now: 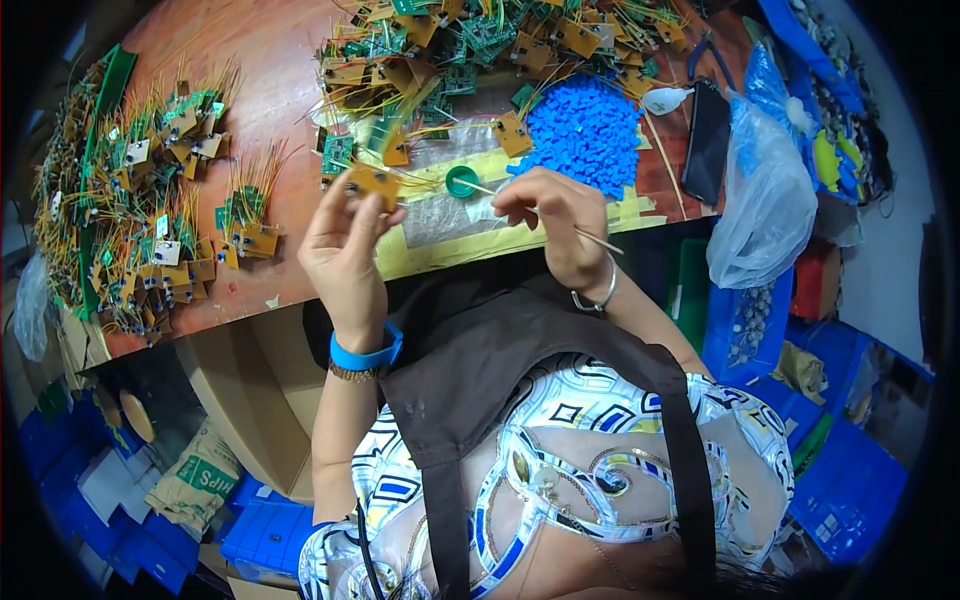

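Note:
Over the table's near edge my left hand point(345, 265) pinches a small tan circuit board point(373, 186) between thumb and fingers. Thin wires and a green piece by the board are blurred. My right hand point(565, 225) is closed around a thin wooden stick point(601, 241). The stick's far end reaches into a small round green cup point(461, 182), which sits on a taped mat point(425, 225) between my hands. Just beyond my right hand lies a heap of small blue plastic pieces point(585, 130).
Wired boards point(480, 40) pile up at the back, and more bundles point(165, 250) lie at the left beside a green divider point(112, 110). A black phone point(706, 140) and a clear plastic bag point(765, 200) are at the right. Below the edge stands an open cardboard box point(235, 400).

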`<state>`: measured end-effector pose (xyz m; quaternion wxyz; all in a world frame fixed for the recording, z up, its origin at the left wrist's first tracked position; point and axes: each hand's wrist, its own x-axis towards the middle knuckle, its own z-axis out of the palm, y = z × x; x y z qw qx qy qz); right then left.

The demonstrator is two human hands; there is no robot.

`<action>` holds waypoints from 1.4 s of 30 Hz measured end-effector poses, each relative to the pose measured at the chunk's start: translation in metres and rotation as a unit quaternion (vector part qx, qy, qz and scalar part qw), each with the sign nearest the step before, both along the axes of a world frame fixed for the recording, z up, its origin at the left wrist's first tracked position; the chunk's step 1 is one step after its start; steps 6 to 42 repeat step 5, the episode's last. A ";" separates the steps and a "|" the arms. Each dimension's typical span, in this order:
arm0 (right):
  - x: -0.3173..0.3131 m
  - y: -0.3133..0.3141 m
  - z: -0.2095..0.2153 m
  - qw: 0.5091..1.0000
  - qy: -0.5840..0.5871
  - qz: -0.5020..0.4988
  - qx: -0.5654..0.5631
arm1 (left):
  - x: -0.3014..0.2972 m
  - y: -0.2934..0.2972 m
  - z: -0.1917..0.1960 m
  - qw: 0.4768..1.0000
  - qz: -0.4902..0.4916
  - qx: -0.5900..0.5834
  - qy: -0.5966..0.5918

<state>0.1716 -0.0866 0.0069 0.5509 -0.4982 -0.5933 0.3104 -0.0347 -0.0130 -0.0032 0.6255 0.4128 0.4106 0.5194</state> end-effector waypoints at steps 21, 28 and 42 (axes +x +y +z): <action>-0.014 0.004 0.028 0.996 0.004 0.072 0.047 | 0.001 -0.009 0.005 0.994 -0.065 -0.078 -0.038; -0.014 0.004 0.028 0.996 0.004 0.072 0.047 | 0.001 -0.009 0.005 0.994 -0.065 -0.078 -0.038; -0.014 0.004 0.028 0.996 0.004 0.072 0.047 | 0.001 -0.009 0.005 0.994 -0.065 -0.078 -0.038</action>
